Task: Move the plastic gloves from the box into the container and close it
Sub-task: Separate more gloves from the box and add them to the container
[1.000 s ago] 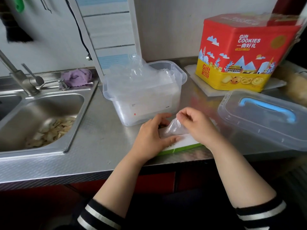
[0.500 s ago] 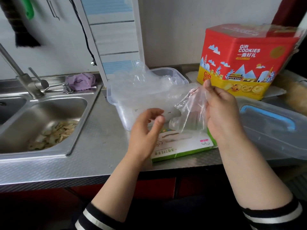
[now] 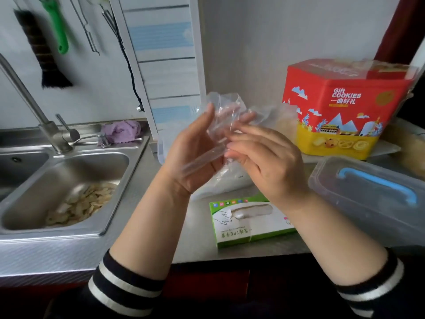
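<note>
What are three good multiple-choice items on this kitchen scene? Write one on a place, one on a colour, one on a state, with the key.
1. Where does the green-and-white cardboard glove box lie?
A. In the sink
B. On the steel counter's front edge
C. On the cookie tin

2. What colour is the handle on the clear plastic container lid?
A. Blue
B. Red
C. Green

3. What is the thin clear plastic glove doing?
A. Lying in the box
B. Hanging on the wall
C. Held up between both hands

Key: B, it lies below the wrists; A, blue arch; C, left hand and right hand hold it.
</note>
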`<action>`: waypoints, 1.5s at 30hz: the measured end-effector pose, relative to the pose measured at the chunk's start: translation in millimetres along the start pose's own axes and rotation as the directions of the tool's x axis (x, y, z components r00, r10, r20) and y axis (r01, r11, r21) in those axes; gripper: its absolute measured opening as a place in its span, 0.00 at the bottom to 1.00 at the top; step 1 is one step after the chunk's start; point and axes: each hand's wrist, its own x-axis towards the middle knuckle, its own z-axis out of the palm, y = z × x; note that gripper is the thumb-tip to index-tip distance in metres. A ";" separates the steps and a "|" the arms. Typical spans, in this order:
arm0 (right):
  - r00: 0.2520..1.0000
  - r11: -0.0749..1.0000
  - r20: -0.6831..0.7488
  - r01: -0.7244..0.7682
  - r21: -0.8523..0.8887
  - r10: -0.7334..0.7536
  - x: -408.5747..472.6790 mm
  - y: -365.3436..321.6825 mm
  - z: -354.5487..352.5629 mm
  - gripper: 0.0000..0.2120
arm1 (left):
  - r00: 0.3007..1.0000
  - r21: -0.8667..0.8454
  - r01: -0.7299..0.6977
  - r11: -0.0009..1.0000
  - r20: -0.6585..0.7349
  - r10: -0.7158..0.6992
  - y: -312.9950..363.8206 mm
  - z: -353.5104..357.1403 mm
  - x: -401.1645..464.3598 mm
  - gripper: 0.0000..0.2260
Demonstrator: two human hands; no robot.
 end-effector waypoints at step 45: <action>0.311 0.339 0.721 -0.934 0.111 0.619 34.4 69.7 38.1 0.10 | 0.707 0.944 0.071 -0.324 0.182 0.684 -35.2 -47.7 11.5 0.05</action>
